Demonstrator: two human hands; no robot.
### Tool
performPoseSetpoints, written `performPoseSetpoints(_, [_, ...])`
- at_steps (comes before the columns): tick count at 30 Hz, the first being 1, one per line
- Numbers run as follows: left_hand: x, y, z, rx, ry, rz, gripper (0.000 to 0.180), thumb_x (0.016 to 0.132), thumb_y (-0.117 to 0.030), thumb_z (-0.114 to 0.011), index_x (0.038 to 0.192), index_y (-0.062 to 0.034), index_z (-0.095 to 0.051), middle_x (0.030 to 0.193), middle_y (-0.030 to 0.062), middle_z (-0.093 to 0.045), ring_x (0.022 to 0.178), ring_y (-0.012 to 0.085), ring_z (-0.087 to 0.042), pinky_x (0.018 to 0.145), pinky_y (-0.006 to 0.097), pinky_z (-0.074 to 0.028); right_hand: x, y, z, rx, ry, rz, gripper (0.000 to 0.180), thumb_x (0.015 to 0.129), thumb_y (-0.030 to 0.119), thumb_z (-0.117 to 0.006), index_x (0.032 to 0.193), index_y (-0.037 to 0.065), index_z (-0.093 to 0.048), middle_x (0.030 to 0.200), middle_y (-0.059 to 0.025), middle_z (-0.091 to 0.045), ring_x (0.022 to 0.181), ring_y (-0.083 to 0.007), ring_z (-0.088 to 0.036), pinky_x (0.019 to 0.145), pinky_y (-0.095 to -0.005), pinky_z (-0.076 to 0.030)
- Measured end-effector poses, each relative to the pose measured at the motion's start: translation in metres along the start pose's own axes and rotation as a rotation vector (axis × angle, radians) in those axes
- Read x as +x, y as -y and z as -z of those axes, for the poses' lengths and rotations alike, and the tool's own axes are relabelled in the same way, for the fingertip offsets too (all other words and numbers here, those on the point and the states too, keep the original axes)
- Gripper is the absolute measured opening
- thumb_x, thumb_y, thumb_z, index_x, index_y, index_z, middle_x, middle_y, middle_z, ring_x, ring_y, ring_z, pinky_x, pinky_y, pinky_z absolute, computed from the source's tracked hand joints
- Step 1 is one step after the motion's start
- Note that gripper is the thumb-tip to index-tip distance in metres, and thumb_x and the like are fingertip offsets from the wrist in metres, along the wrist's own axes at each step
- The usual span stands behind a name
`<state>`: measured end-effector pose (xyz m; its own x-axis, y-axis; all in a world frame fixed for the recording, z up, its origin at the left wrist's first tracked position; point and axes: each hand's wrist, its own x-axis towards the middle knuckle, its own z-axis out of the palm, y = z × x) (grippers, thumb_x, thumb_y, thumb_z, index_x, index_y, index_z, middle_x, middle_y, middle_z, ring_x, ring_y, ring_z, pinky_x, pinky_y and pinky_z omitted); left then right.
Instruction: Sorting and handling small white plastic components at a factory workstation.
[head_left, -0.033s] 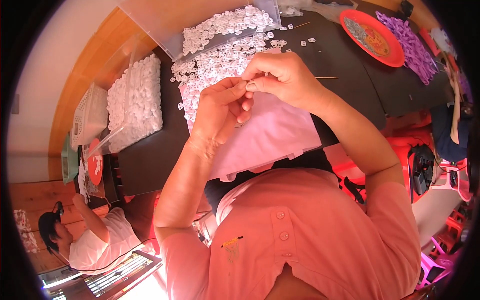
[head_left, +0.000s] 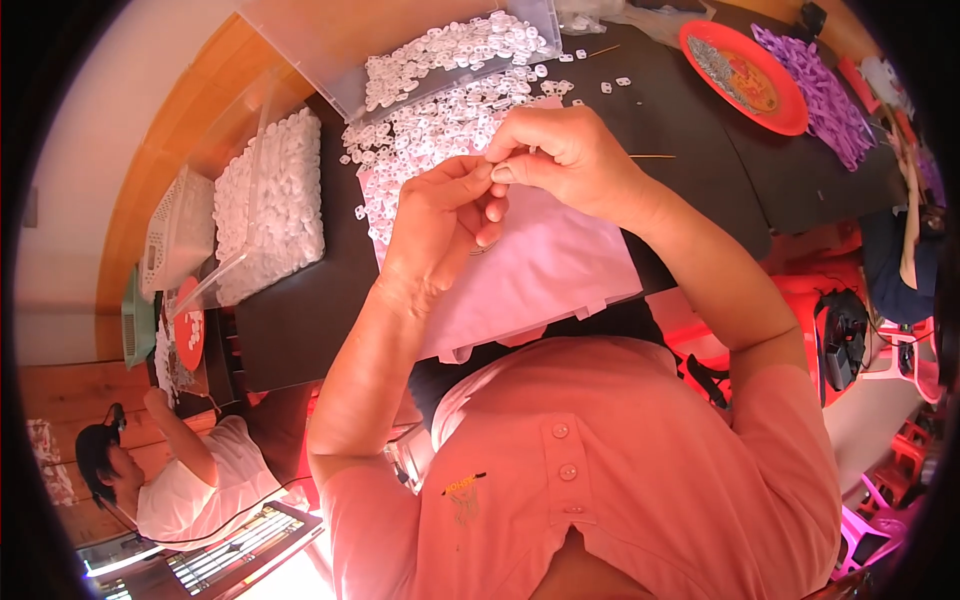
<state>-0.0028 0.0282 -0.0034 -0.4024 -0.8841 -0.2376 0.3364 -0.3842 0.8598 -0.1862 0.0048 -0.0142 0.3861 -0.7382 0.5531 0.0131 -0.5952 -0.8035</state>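
My left hand (head_left: 432,222) and my right hand (head_left: 572,158) meet above a pink cloth (head_left: 550,265) on the dark table. Thumb and forefinger are pinched on each, the fingertips touching. Whatever sits between them is too small to make out. Small white plastic pieces with holes (head_left: 425,145) lie heaped just beyond my hands, partly on the cloth. More of them fill the mouth of a tipped clear plastic bin (head_left: 325,62) at the far side. A thin yellowish stick (head_left: 655,156) lies on the table right of my right wrist.
At left stands a clear box packed with white pieces (head_left: 275,200), beside a white basket (head_left: 175,235). Far right, a red plate (head_left: 790,118) holds small grey metallic bits, next to purple strips (head_left: 825,100). A co-worker (head_left: 195,480) sits at lower left; another person's arm (head_left: 910,235) shows at right.
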Motion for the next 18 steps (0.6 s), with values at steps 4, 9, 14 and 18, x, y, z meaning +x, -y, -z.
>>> performPoseSetpoints(4, [0.001,0.005,0.009,-0.097,0.068,0.003,0.016,0.094,-0.007,-0.052,0.102,0.0057,-0.055,0.087,0.0096,-0.058,0.073,0.0161,-0.055,0.058,0.028,-0.042,0.000,-0.005,-0.005,-0.074,-0.024,0.066,0.005,0.080,-0.004,-0.063,0.080,0.000,-0.059,0.070,-0.0073,-0.065,0.064,-0.0156,-0.066,0.057,-0.0276,-0.051])
performPoseSetpoints(9, [0.000,0.002,0.008,-0.165,0.076,0.041,0.016,0.094,-0.007,-0.050,0.103,0.0054,-0.055,0.089,0.0100,-0.058,0.075,0.0172,-0.055,0.061,0.029,-0.043,-0.005,-0.001,-0.008,-0.067,0.028,0.045,0.004,0.088,-0.006,-0.058,0.089,-0.002,-0.058,0.080,-0.0064,-0.062,0.071,-0.0126,-0.065,0.063,-0.0247,-0.050])
performPoseSetpoints(14, [-0.002,-0.003,0.002,-0.163,0.088,0.053,0.017,0.094,-0.008,-0.049,0.102,0.0052,-0.054,0.091,0.0097,-0.057,0.075,0.0181,-0.055,0.061,0.029,-0.043,-0.005,0.000,-0.005,-0.199,-0.035,0.175,0.006,0.089,-0.005,-0.058,0.093,-0.002,-0.059,0.081,-0.0057,-0.063,0.071,-0.0122,-0.063,0.063,-0.0242,-0.050])
performPoseSetpoints(18, [0.001,-0.013,-0.002,-0.101,0.119,0.046,0.016,0.095,-0.010,-0.051,0.101,0.0045,-0.055,0.090,0.0091,-0.057,0.074,0.0182,-0.055,0.060,0.029,-0.042,-0.004,0.006,-0.005,-0.177,-0.107,0.194,0.005,0.089,-0.003,-0.058,0.093,-0.001,-0.059,0.081,-0.0053,-0.064,0.071,-0.0113,-0.063,0.063,-0.0238,-0.049])
